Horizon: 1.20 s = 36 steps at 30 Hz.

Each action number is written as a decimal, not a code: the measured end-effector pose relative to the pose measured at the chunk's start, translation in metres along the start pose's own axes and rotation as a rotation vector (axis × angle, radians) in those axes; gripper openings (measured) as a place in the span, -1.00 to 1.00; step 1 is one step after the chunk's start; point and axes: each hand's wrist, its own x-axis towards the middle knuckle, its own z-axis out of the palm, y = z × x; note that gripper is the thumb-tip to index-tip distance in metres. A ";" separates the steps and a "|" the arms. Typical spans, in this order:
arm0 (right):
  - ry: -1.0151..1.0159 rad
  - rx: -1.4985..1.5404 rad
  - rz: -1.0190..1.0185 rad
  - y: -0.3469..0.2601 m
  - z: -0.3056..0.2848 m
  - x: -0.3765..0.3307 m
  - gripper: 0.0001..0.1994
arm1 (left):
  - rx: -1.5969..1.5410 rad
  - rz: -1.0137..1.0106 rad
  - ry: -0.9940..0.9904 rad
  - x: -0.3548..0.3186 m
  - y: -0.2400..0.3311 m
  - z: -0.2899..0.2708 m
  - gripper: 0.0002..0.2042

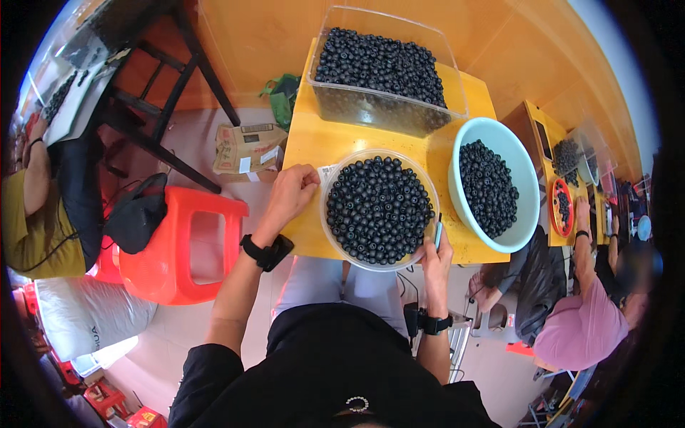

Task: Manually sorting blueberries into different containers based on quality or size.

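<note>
A round clear tub (431, 187) full of black, berry-like round beads (378, 207) stands at the near edge of the yellow table (307, 143). My left hand (294, 191) is beside its left rim, thumb and fingers pinched together; whatever is between them is too small or hidden. At the tub's lower right, my right hand (437, 257) is closed around a slim, light blue pen-like tool (438, 230) with a dark tip, held upright. To the right sits a pale blue bowl (529, 192) partly filled with the same beads.
Behind the tub a large clear rectangular bin (371, 118) holds many more beads. Left of the table are a red plastic stool (178, 271), a cardboard box (246, 150) and a seated person (43, 200). On the right, other people (581, 328) work at another table.
</note>
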 end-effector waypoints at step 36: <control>0.067 0.180 0.011 0.018 -0.003 0.002 -0.65 | -0.291 0.033 0.005 -0.074 0.075 0.031 -0.77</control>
